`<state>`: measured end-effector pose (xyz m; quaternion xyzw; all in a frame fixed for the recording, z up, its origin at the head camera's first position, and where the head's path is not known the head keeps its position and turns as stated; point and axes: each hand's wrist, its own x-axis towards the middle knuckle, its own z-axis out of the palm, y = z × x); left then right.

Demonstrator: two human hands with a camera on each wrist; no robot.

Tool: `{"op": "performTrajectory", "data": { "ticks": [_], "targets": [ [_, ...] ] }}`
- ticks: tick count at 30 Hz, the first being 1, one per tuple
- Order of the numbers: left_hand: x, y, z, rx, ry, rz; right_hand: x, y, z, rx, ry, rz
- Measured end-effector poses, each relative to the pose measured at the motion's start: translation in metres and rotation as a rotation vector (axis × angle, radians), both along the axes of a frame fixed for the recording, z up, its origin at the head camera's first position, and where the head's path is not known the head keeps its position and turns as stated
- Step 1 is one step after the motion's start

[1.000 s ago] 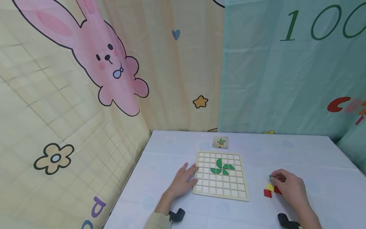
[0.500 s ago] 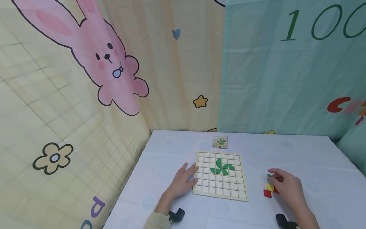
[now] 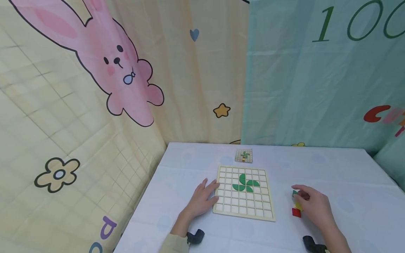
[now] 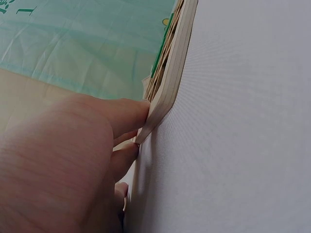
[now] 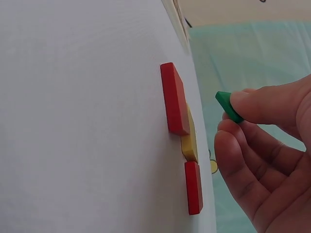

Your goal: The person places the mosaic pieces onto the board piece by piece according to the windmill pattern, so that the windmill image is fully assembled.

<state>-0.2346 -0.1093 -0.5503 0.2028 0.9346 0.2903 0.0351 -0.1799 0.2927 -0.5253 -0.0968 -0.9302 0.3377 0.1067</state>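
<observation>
My right hand pinches a small green tile between thumb and fingers, held above the tabletop. Beneath and beside that hand lie two red tiles and a yellow tile; in the head view the hand partly covers them. My left hand rests at the left edge of a pale grid board, its fingers spread and its fingertips touching the edge, as the left wrist view also shows. Several green curved tiles sit in a pinwheel shape in the board's upper middle squares.
A small pattern card with a green pinwheel and a short stem lies behind the board. The white-covered table ends at a cream cloth printed with a pink rabbit and a teal cloth.
My right hand has shifted left with the green tile, moving a little toward the board. My left hand stays at the board's edge. The head view has tipped slightly.
</observation>
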Motion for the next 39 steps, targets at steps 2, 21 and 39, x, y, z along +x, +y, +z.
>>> {"op": "performTrajectory", "data": {
  "ticks": [2,21,39],
  "targets": [
    [0.0,0.0,0.0,0.003,-0.003,0.002,-0.001,-0.002,0.001,0.008,0.009,0.009],
    [0.001,-0.002,0.001,0.016,-0.017,0.001,-0.009,-0.023,0.016,0.024,-0.007,0.08],
    [0.0,0.0,0.001,0.006,-0.012,0.002,-0.018,-0.045,0.019,-0.021,-0.053,0.114]
  ]
}}
